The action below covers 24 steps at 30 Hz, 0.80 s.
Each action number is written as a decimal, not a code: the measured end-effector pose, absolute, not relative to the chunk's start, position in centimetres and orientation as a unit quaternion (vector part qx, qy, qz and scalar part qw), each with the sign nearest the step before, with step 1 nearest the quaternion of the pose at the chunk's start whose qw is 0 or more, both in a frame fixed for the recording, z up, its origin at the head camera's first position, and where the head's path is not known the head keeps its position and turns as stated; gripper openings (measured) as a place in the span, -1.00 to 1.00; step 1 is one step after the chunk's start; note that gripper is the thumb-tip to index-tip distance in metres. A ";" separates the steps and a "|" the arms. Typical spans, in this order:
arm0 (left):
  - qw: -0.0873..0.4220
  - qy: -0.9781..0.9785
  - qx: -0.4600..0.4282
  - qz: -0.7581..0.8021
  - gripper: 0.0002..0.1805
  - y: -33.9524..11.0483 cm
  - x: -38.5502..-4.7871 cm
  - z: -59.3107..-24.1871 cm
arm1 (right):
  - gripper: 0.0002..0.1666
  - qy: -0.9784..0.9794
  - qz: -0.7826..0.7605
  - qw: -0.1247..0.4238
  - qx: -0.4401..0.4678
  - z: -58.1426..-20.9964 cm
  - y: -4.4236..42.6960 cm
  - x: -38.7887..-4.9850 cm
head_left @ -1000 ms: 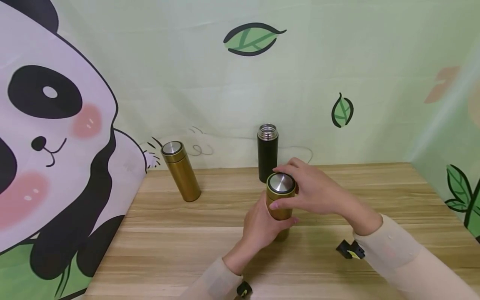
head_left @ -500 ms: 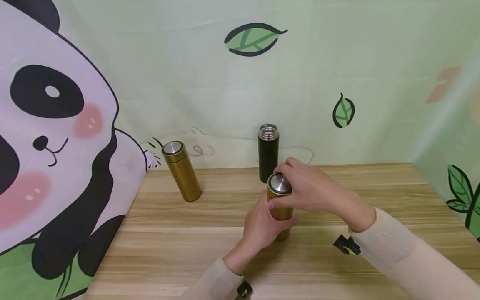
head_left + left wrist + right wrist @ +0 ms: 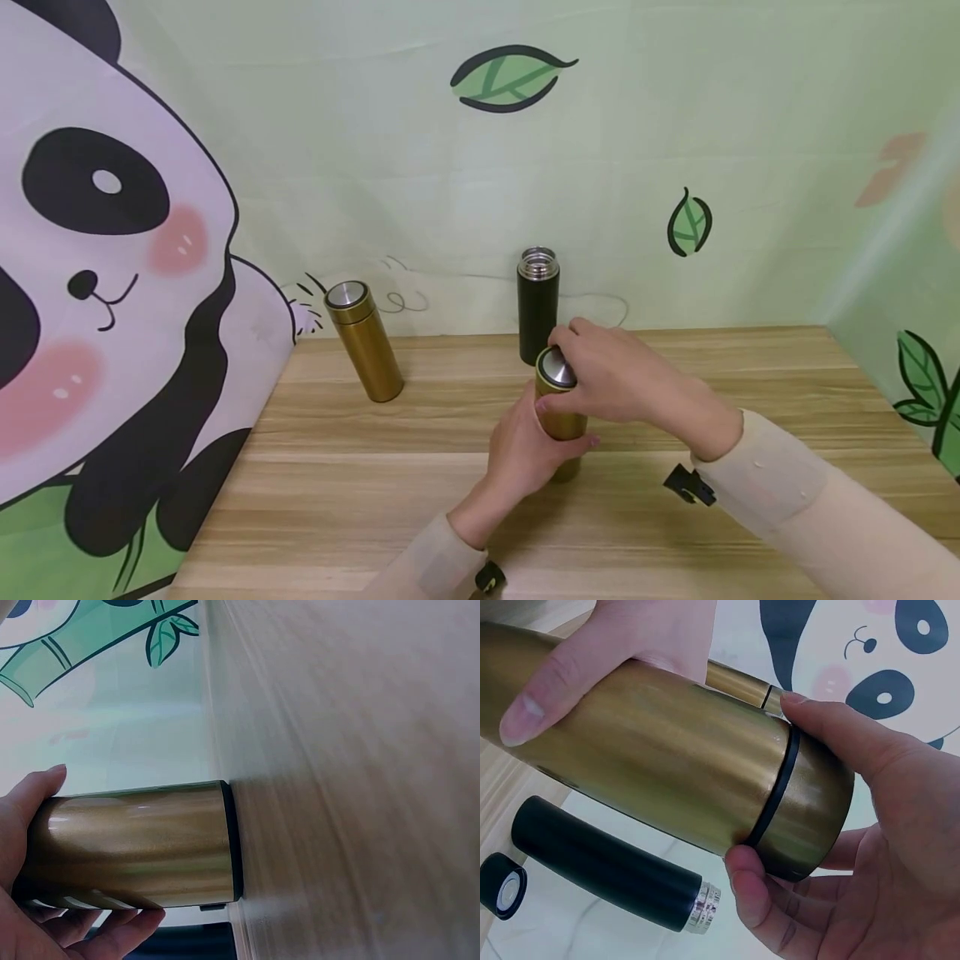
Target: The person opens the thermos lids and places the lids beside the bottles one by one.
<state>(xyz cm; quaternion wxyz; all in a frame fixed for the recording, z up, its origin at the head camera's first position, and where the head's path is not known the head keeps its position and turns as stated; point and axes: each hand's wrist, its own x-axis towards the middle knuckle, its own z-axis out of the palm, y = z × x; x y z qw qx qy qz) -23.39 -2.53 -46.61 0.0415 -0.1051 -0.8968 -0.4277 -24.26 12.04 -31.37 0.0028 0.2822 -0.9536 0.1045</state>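
In the head view a gold thermos (image 3: pixel 561 425) stands upright on the table near the middle. My left hand (image 3: pixel 517 454) grips its body; the left wrist view shows the thumb and fingers (image 3: pixel 127 934) on either side, with the dark base at the tabletop. Over the top, my right hand (image 3: pixel 622 375) grips the gold lid (image 3: pixel 557 367) between thumb and fingers. A dark ring (image 3: pixel 776 787) runs between lid and body in the right wrist view. Just behind stands a black thermos (image 3: pixel 537 312) with its steel mouth bare.
Another gold thermos (image 3: pixel 366 342), lid on, stands at the back left. The right wrist view shows a black lid (image 3: pixel 502 889) lying near the base of the black thermos. Behind the wooden table (image 3: pixel 337 500) hangs a printed panda backdrop (image 3: pixel 375 167).
My right hand has turned on the lid, its wrist swinging left and slightly away from me, so it covers more of the steel top. The left hand has stayed in place.
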 end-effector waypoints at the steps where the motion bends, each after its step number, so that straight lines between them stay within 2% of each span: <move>1: 0.041 -0.897 -0.105 -0.428 0.02 -2.5 -23.4 -46.6 | -0.23 -0.954 0.104 0.002 0.281 -31.4 12.0 -24.3; 12: 0.051 -0.902 -0.116 -0.412 0.01 -2.7 -23.4 -46.7 | -0.22 -0.955 0.106 0.002 0.277 -31.2 11.8 -24.2; 24: 0.035 -0.904 -0.122 -0.407 0.05 -2.9 -23.6 -46.6 | -0.18 -0.949 0.112 -0.002 0.296 -31.2 12.0 -24.4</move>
